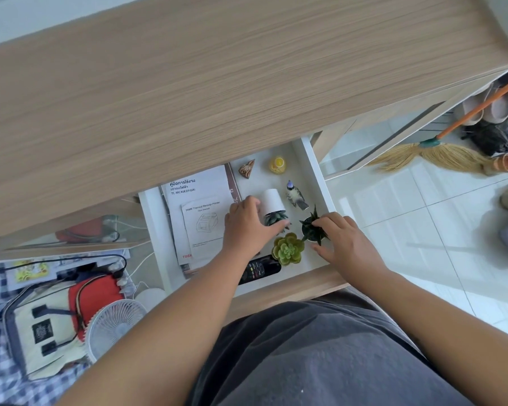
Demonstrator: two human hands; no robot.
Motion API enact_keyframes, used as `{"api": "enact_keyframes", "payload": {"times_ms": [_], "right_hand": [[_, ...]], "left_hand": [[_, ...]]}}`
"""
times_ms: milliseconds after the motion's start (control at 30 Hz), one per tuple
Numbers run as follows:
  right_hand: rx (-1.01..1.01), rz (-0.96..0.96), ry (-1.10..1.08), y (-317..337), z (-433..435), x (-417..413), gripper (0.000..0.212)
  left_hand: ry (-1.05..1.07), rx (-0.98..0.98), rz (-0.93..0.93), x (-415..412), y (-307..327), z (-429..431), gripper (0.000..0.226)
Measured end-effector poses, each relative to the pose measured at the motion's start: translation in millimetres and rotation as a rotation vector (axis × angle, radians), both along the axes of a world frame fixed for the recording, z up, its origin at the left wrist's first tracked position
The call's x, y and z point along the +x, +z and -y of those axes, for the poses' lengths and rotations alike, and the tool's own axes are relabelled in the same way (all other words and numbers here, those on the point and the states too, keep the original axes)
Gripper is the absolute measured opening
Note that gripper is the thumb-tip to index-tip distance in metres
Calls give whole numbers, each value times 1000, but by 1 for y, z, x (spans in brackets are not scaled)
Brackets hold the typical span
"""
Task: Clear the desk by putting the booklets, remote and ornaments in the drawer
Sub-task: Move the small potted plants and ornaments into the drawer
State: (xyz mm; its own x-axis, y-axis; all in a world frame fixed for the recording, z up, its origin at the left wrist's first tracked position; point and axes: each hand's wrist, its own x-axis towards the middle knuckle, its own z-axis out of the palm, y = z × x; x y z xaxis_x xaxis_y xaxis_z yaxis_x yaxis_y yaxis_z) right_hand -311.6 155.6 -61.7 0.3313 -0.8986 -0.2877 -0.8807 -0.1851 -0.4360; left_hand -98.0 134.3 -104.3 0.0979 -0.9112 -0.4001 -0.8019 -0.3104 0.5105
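Down on the floor at the far left lie a cream and red bag (50, 326) and a small white fan (115, 326), below the edge of the wooden desk (247, 68). The white drawer (316, 171) stands pulled out from under the desk, and a stack of booklets (200, 206) fills its left part, a printer manual lying on top. The left hand (247, 227) reaches in over the right edge of those booklets and grips a white pot (272, 202). The pot is tipped over with its base pointing away from the person; the thumb lies along its left side and the fingers curl across the dark rosette at its mouth. Under that forearm, near the drawer front, lies the black remote (260, 268), partly hidden. Just right of it sits a green succulent (288, 249), between the two hands and touched by neither. Farther back in the drawer are a wooden wedge (247, 169), a yellow ornament (277, 164) and a bird figurine (296, 194). Near the drawer's right wall stands a spiky plant (314, 227) in a dark pot, upright. The right hand (343, 238) holds it from the right, fingers curled against the leaves and pot, thumb stretched out just below; whether the thumb touches cannot be told. A broom (440, 155) lies on the tiled floor at far right.
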Motion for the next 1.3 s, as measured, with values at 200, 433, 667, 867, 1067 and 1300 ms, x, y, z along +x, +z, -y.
{"api": "enact_keyframes", "payload": {"times_ms": [200, 433, 667, 867, 1067, 1300], "right_hand": [[-2, 12, -3, 1, -1, 1, 40], [-10, 26, -15, -2, -1, 3, 40], [-14, 30, -17, -5, -3, 2, 40], [-8, 29, -25, -4, -3, 2, 40], [-11, 29, -38, -7, -5, 2, 40], [1, 20, -39, -7, -9, 1, 40]], "left_hand": [[91, 90, -86, -6, 0, 2, 54], [107, 30, -158, 7, 7, 0, 18], [-134, -159, -22, 18, 11, -5, 12], [-239, -195, 3, 23, 15, -2, 12], [-273, -130, 17, 18, 7, -4, 25], [-154, -178, 37, 10, -3, -7, 15]]}}
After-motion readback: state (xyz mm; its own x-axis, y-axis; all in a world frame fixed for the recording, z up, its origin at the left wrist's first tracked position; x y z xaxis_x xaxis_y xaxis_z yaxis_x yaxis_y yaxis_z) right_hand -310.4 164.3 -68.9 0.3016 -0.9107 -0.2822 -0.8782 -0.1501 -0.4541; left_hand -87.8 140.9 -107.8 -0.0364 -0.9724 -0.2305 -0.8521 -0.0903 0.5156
